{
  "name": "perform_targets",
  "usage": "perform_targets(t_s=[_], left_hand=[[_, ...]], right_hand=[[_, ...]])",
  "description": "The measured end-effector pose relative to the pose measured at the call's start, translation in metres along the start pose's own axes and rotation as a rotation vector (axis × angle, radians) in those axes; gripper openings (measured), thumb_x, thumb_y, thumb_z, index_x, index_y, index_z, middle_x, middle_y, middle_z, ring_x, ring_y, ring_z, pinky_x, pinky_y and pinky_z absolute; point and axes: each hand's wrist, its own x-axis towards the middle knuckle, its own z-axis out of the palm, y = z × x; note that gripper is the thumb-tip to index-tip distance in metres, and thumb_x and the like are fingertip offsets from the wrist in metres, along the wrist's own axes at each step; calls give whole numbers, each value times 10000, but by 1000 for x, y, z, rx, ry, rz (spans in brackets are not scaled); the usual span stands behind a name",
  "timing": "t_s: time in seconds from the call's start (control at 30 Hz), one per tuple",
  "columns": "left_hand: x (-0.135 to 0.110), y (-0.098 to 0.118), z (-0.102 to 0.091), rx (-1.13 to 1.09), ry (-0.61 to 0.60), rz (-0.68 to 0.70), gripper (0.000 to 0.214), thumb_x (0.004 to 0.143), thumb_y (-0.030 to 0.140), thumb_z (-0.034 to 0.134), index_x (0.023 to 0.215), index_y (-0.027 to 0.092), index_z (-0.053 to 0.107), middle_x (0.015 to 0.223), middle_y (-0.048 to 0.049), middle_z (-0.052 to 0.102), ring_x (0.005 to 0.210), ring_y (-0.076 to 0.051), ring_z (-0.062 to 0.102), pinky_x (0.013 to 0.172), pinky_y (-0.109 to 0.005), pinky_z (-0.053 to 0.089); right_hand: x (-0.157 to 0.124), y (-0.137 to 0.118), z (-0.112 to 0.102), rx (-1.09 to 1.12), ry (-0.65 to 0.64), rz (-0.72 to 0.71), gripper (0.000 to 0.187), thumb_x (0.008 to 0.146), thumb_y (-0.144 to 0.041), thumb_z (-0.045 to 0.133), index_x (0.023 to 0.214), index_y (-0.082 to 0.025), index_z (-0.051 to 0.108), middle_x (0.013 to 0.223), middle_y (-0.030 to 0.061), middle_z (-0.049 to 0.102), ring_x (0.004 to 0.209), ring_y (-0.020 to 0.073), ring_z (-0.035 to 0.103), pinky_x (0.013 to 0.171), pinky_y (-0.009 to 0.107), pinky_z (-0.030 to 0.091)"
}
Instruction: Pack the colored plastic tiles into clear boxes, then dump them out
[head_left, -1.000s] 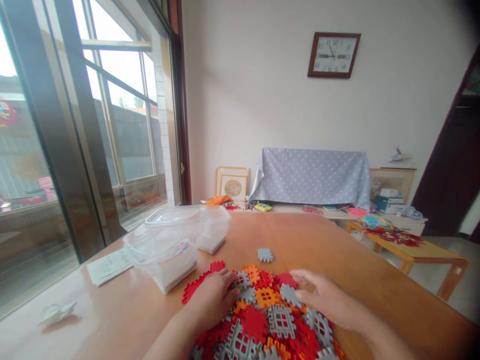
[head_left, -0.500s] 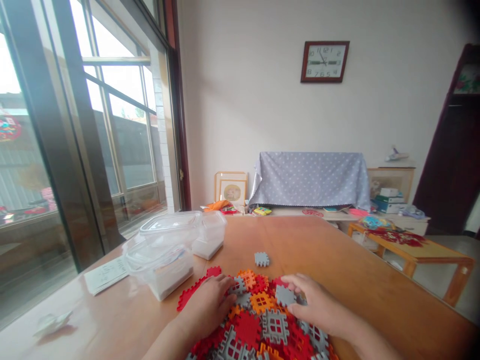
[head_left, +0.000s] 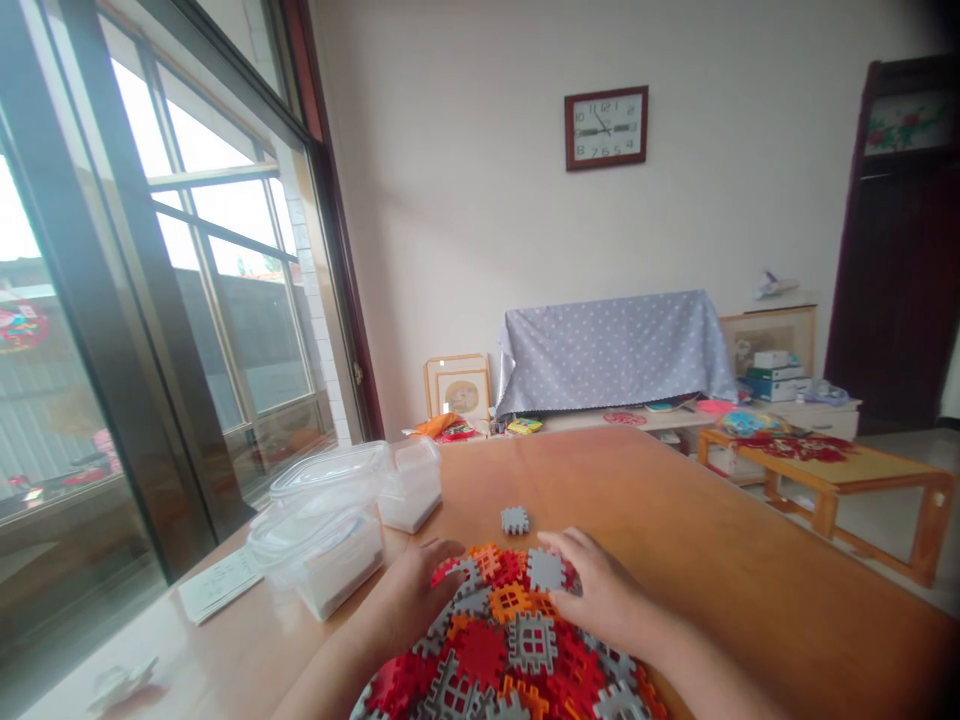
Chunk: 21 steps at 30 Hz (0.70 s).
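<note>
A domed shape of interlocking red, grey and orange waffle tiles point(head_left: 510, 640) sits on the wooden table point(head_left: 675, 530) right in front of me. My left hand point(head_left: 412, 595) lies flat against its left side, fingers curved over the tiles. My right hand point(head_left: 592, 590) rests on the upper right side, fingertips touching a grey tile point(head_left: 545, 568) at the top. One loose grey tile point(head_left: 514, 520) lies on the table just beyond the dome.
Clear plastic containers point(head_left: 330, 530) with lids stand at the left of the table, a printed sheet point(head_left: 221, 583) beside them and a crumpled wrapper point(head_left: 120, 682) near the corner. A window wall runs along the left. A low wooden table point(head_left: 832, 470) stands at the right.
The view has tilted up and swung left. Both hands have drawn the tile dome together; the red tile that stuck out on the left now lies against the dome.
</note>
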Motion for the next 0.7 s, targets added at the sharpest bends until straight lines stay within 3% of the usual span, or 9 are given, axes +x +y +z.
perform_targets(t_s=[0.13,0.23,0.4,0.53,0.63,0.7], left_hand=[[14,11,7,-140,-12,-18,403,895,407,624,1240,204,662,1280,-107,686,1181,-281,618,1032,-393,457],[31,19,32,-397,-55,-92,497,871,440,660,1275,157,599,1149,-114,703,982,-233,661,823,-339,517],[54,31,76,-809,-90,-154,486,746,327,772,1152,139,583,705,33,592,594,-106,522,584,-251,385],[65,34,89,-983,3,-206,465,679,298,796,1054,182,546,695,60,554,565,-83,502,573,-231,372],[69,32,90,-954,9,-197,478,685,358,790,1054,197,532,717,53,562,581,-91,527,582,-232,387],[70,30,89,-916,-6,-193,476,677,382,794,1035,195,541,724,44,571,584,-98,533,582,-237,389]], right_hand=[[1,-7,1,7,51,-29,696,729,-153,629,1402,-312,544,1271,56,599,1144,240,600,1039,350,447],[1,-13,0,17,75,-57,710,737,-147,623,1420,-315,529,1298,58,595,1190,243,581,1067,355,435],[1,-15,2,88,100,-94,688,744,-151,638,1406,-315,549,1327,61,596,1242,246,561,1096,368,424],[4,-7,8,328,159,49,714,775,-278,682,1459,-261,478,1375,91,584,1236,254,583,1073,391,448],[9,-5,12,587,139,216,589,834,-376,623,1389,-207,518,1085,65,706,982,229,676,894,364,518],[11,-6,13,712,109,295,508,827,-383,607,1301,-205,570,843,6,692,785,199,662,739,320,509]])
